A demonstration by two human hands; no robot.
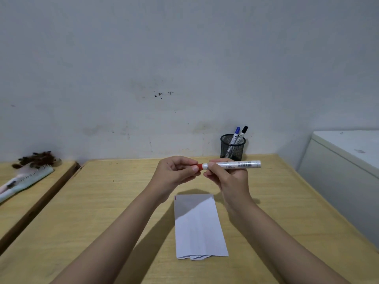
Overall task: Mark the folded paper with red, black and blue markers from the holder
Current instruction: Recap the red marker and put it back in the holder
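A folded white paper [198, 226] lies on the wooden table [102, 212], with a small red mark at its far left corner. Above it, my right hand [227, 175] holds the white barrel of the red marker [238, 164] level. My left hand [178, 171] pinches the marker's red cap [200, 166] at the left end. A black mesh holder [232, 147] stands at the table's far edge by the wall, with a blue marker [235, 135] and a black marker [243, 133] upright in it.
A second wooden surface [41, 181] to the left carries a brush-like object [26, 177] with dark fibres. A white cabinet [344, 171] stands right of the table. A grey wall runs behind.
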